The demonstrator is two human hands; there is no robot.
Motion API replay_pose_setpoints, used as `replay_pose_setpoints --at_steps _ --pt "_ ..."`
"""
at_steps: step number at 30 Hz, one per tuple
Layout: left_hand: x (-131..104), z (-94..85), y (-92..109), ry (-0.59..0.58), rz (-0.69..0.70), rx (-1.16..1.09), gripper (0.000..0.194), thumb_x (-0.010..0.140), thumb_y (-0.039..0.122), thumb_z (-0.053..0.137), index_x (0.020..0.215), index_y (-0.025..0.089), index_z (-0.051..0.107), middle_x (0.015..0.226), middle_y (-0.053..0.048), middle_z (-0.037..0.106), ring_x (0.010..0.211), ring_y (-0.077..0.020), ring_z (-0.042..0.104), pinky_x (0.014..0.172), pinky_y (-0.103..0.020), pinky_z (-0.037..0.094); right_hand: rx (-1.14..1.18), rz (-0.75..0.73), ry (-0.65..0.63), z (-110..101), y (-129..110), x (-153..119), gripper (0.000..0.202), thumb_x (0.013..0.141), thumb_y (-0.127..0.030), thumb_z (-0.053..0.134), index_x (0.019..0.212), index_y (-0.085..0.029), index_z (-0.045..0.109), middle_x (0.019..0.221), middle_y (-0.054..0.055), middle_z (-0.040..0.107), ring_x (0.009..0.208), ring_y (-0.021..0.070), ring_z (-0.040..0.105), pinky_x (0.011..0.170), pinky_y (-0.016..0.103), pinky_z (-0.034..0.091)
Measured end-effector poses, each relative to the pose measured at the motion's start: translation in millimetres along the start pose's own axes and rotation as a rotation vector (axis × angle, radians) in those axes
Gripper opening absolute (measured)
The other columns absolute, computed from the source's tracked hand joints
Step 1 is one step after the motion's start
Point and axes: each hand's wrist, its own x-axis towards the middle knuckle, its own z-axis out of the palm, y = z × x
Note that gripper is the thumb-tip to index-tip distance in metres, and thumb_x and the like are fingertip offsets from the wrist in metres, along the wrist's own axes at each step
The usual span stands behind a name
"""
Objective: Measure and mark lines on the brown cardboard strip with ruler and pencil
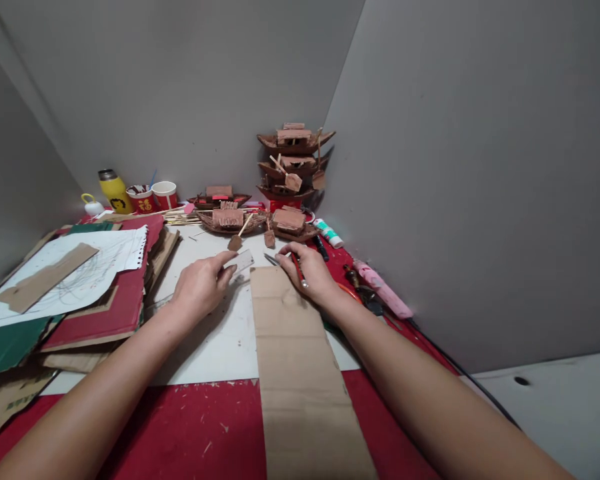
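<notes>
My left hand [203,283] is closed on a clear ruler [241,260], pinching it between thumb and fingers above the white board. My right hand [310,270] rests at the far end of a long brown cardboard strip [300,367]. Its fingers are closed round a red and black pencil [300,270]. A thin grey pointed tip [271,259] also sticks out left of these fingers; the rest of that tool is hidden. The strip runs towards me over the white board [205,353] and the red table cover [190,427].
Stacked cardboard sheets [105,320] with a scribbled paper [115,250] lie at left. Small brown model boats [290,223] stand at the back, some piled up. A yellow bottle [115,193] and paper cups [165,195] are back left. A pink glue gun [383,287] lies by the right wall.
</notes>
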Motion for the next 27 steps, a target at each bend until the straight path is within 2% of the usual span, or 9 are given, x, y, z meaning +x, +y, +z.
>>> replay_pose_setpoints --at_steps 4,9,13,16,21,27 --pt "2 -0.4 0 0.028 0.031 0.048 0.037 0.092 0.032 0.049 0.128 0.027 0.061 0.104 -0.012 0.071 0.087 -0.0278 0.066 0.077 -0.034 0.042 -0.078 0.049 0.012 3 4 7 0.021 0.085 -0.033 0.054 0.085 -0.016 0.066 0.067 0.006 0.063 0.062 0.0201 0.056 0.061 0.030 0.040" --pt "1 2.4 -2 -0.075 0.018 0.285 0.038 0.097 0.032 0.040 0.132 0.027 0.053 0.109 -0.010 0.070 0.091 -0.0252 0.067 0.076 -0.032 0.044 -0.173 0.065 -0.026 13 -5 3 0.021 0.087 -0.036 0.055 0.093 -0.020 0.068 0.072 0.006 0.069 0.067 0.0223 0.061 0.062 0.029 0.041" --pt "-2 5.1 -6 -0.092 0.019 0.337 0.037 0.097 0.029 0.040 0.131 0.026 0.053 0.109 -0.009 0.071 0.093 -0.0249 0.067 0.075 -0.033 0.045 -0.248 0.078 -0.051 0 -7 -1 0.023 0.091 -0.030 0.051 0.105 -0.021 0.066 0.092 0.009 0.073 0.085 0.0238 0.066 0.072 0.030 0.045" --pt "-4 7.7 -11 -0.093 0.018 0.367 0.037 0.097 0.028 0.040 0.131 0.025 0.052 0.109 -0.009 0.071 0.092 -0.0258 0.068 0.072 -0.033 0.046 -0.305 0.087 -0.115 -18 1 -5 0.029 0.086 -0.024 0.056 0.114 -0.020 0.063 0.108 0.010 0.072 0.098 0.0243 0.065 0.079 0.030 0.045" --pt "-6 10.0 -14 -0.073 0.027 0.393 0.037 0.097 0.028 0.039 0.132 0.023 0.052 0.108 -0.010 0.072 0.090 -0.0250 0.069 0.070 -0.033 0.046 -0.412 0.097 -0.232 -30 8 -15 0.039 0.081 -0.023 0.061 0.120 -0.018 0.060 0.111 0.012 0.071 0.101 0.0262 0.065 0.081 0.031 0.046" --pt "-9 8.7 -13 -0.043 0.048 0.399 0.038 0.097 0.026 0.040 0.134 0.022 0.051 0.107 -0.010 0.072 0.087 -0.0255 0.070 0.066 -0.033 0.047 -0.528 0.083 -0.229 -27 2 -20 0.036 0.081 -0.016 0.056 0.117 -0.018 0.061 0.114 0.012 0.069 0.105 0.0251 0.064 0.082 0.029 0.045"
